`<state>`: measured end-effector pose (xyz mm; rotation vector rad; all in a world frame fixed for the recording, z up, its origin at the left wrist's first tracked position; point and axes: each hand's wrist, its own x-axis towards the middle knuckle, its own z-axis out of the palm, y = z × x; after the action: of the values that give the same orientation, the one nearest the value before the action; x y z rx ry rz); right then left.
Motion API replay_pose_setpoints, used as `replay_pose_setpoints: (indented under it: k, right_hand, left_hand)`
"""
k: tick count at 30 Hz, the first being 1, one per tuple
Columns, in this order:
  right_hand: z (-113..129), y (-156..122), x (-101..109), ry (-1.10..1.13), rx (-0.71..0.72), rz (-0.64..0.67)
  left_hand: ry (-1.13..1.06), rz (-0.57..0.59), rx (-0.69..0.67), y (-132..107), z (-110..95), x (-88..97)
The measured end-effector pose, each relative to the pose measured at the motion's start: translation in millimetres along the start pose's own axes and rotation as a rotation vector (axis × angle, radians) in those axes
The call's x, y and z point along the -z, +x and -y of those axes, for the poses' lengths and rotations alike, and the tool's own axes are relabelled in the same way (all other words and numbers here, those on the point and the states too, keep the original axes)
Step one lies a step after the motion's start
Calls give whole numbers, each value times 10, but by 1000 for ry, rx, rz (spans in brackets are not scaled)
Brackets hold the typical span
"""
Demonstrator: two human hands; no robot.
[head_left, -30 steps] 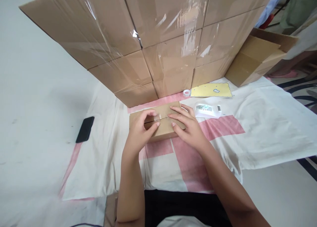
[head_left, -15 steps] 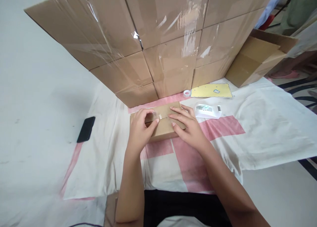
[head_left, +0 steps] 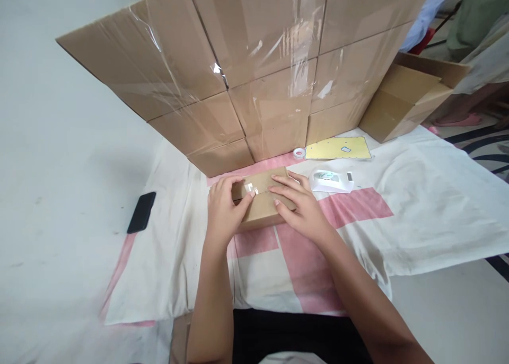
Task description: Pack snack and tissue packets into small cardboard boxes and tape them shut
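A small closed cardboard box (head_left: 260, 213) lies in front of me, its two top flaps meeting at a seam. A short strip of clear tape (head_left: 249, 188) shines on the seam near the middle. My left hand (head_left: 223, 207) rests on the box's left end, thumb and forefinger apart on either side of the seam, the thumb tip by the tape. On the right part of the top, my right hand (head_left: 298, 202) lies with its fingers spread. A white tape dispenser (head_left: 332, 181) stands just right of the box.
A wall of taped cardboard boxes (head_left: 274, 104) rises behind. A yellow card (head_left: 338, 148) and a tape roll (head_left: 299, 153) lie at its foot. An open carton (head_left: 392, 101) stands at the right. A black phone (head_left: 141, 212) lies left on the cloth (head_left: 262, 279). Part of another person shows far right.
The camera view has shifted slightly. My left fingers have moved a little off the tape, which shows more plainly; my right hand keeps nearly the same place on the box.
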<state>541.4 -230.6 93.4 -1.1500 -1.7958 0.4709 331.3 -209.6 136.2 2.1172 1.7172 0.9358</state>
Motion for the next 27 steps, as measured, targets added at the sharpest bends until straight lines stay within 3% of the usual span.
replay_pose_setpoints:
  k: [13, 21, 27]
  right_hand:
    - [-15, -20, -10, 3, -21, 6]
    - [-2, -23, 0, 7, -6, -1]
    - [6, -17, -5, 3, -15, -14]
  left_hand:
    - [39, 116, -54, -53, -81, 87]
    - [120, -45, -136, -137, -80, 12]
    - [199, -94, -333, -210, -61, -9]
